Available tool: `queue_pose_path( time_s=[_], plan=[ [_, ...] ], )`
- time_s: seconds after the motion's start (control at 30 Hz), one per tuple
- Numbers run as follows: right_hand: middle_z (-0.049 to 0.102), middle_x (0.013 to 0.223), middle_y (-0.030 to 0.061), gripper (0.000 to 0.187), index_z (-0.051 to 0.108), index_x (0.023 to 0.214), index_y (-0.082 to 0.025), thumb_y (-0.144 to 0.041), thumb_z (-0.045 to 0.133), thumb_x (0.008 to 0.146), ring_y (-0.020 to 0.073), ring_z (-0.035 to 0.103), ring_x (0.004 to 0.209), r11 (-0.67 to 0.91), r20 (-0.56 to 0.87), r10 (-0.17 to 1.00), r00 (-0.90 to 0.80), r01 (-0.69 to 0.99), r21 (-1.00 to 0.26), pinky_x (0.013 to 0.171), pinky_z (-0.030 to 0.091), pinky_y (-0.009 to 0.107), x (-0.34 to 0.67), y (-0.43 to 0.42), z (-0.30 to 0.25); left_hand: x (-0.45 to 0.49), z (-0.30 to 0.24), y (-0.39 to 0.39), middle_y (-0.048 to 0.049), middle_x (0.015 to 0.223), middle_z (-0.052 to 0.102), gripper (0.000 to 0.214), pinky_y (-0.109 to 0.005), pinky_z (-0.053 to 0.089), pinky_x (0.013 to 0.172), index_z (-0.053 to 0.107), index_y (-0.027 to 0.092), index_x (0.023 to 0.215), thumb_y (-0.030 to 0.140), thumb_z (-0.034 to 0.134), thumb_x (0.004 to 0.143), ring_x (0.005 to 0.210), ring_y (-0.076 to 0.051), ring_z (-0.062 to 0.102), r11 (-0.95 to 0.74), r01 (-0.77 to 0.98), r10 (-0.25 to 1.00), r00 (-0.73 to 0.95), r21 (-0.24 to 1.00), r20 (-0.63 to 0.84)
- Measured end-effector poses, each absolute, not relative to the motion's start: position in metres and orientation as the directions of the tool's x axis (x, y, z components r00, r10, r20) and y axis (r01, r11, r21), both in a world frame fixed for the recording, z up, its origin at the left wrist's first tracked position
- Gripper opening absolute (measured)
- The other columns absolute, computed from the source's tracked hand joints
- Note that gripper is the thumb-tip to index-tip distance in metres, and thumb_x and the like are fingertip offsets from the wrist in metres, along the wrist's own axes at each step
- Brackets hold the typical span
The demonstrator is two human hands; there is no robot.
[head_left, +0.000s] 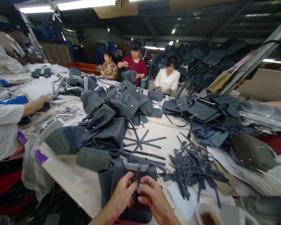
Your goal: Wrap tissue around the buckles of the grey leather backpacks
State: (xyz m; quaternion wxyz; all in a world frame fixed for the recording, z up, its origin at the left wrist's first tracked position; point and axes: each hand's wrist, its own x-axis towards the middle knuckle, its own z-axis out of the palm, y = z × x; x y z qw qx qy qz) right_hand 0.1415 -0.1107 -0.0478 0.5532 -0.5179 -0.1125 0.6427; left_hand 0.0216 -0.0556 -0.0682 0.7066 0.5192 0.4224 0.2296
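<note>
Left hand (123, 195) and right hand (153, 197) pinch a strap (137, 176) on the bag (107, 184) at the table (67, 178) edge, six o'clock; bare room lies at nine o'clock.

Left hand (123, 194) bare, right hand (154, 197) bare, fingers unadorned, wrists uncovered, left forearm (104, 216) and right forearm (170, 218) bare to the frame's lower edge

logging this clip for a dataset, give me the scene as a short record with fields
left hand: pinches a dark strap
right hand: pinches the same strap
under hands: grey bag at the near edge of the table
right of hands: loose straps in a heap
mid table: grey bags piled
near right: cup
others: three people at far end; white sleeve at left
</note>
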Motion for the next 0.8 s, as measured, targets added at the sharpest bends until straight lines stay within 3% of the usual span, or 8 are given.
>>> queue_pose_path(
  time_s=[0.13, 0.33, 0.43, 0.53, 0.63, 0.7, 0.8],
  plan=[
    [0.06, 0.057, -0.005, 0.028, 0.058, 0.069, -0.016, -0.028, 0.081, 0.06, 0.0058, 0.052, 0.05, -0.373, -0.516, 0.84, 0.168, -0.512, -0.774, 0.044, 0.043, 0.013, 0.141, -0.111, -0.051, 0.02, -0.073, -0.054, 0.0097, 0.051, 0.051, 0.039, -0.015, 0.029, 0.028, 0.044, 0.022, 0.075, 0.054, 0.065, 0.07, 0.027, -0.004, 0.038, 0.446, 0.036, 0.741, 0.545, 0.894, -0.392],
    [0.059, 0.055, -0.0066, 0.029, 0.058, 0.071, -0.016, -0.029, 0.081, 0.06, 0.0066, 0.053, 0.049, -0.349, -0.451, 0.872, 0.187, -0.409, -0.843, 0.05, 0.044, 0.017, 0.139, -0.11, -0.051, 0.017, -0.081, -0.052, 0.0073, 0.046, 0.053, 0.043, -0.015, 0.032, 0.03, 0.043, 0.021, 0.069, 0.053, 0.071, 0.065, 0.029, -0.006, 0.044, 0.484, 0.006, 0.731, 0.548, 0.875, -0.408],
    [0.061, 0.054, -0.0061, 0.026, 0.055, 0.074, -0.018, -0.027, 0.076, 0.061, 0.0089, 0.055, 0.045, -0.335, -0.427, 0.885, 0.187, -0.381, -0.862, 0.047, 0.043, 0.02, 0.139, -0.108, -0.048, 0.015, -0.075, -0.058, 0.0033, 0.054, 0.059, 0.04, -0.017, 0.04, 0.033, 0.049, 0.019, 0.081, 0.053, 0.067, 0.07, 0.038, -0.009, 0.053, 0.551, -0.009, 0.676, 0.591, 0.834, -0.44],
    [0.061, 0.056, -0.006, 0.023, 0.054, 0.075, -0.019, -0.024, 0.072, 0.062, 0.0088, 0.053, 0.045, -0.316, -0.4, 0.894, 0.202, -0.348, -0.882, 0.046, 0.04, 0.019, 0.142, -0.106, -0.045, 0.011, -0.065, -0.063, 0.0001, 0.068, 0.064, 0.037, -0.02, 0.05, 0.044, 0.051, 0.018, 0.089, 0.038, 0.073, 0.067, 0.052, -0.011, 0.061, 0.662, -0.095, 0.597, 0.666, 0.743, -0.447],
    [0.058, 0.056, -0.0071, 0.021, 0.053, 0.076, -0.019, -0.022, 0.068, 0.062, 0.0086, 0.051, 0.048, -0.314, -0.378, 0.903, 0.202, -0.29, -0.904, 0.048, 0.041, 0.02, 0.143, -0.104, -0.048, 0.005, -0.059, -0.063, -0.0004, 0.067, 0.065, 0.036, -0.017, 0.048, 0.045, 0.052, 0.017, 0.084, 0.022, 0.078, 0.059, 0.048, -0.007, 0.058, 0.741, -0.146, 0.561, 0.671, 0.655, -0.485],
    [0.056, 0.057, -0.0072, 0.018, 0.053, 0.074, -0.02, -0.019, 0.066, 0.061, 0.0095, 0.05, 0.049, -0.304, -0.344, 0.909, 0.235, -0.193, -0.933, 0.048, 0.04, 0.021, 0.143, -0.104, -0.052, 0.003, -0.059, -0.06, 0.0, 0.063, 0.064, 0.036, -0.015, 0.046, 0.045, 0.052, 0.016, 0.082, 0.02, 0.078, 0.058, 0.046, -0.007, 0.056, 0.794, -0.143, 0.526, 0.65, 0.591, -0.548],
    [0.052, 0.055, -0.0073, 0.015, 0.053, 0.068, -0.021, -0.011, 0.061, 0.06, 0.0098, 0.047, 0.049, -0.248, -0.2, 0.917, 0.345, 0.102, -0.963, 0.048, 0.033, 0.022, 0.141, -0.106, -0.059, 0.002, -0.062, -0.053, 0.0035, 0.057, 0.059, 0.035, -0.014, 0.044, 0.047, 0.05, 0.017, 0.077, 0.02, 0.078, 0.056, 0.046, -0.006, 0.056, 0.806, -0.155, 0.538, 0.594, 0.572, -0.598]
  ],
)
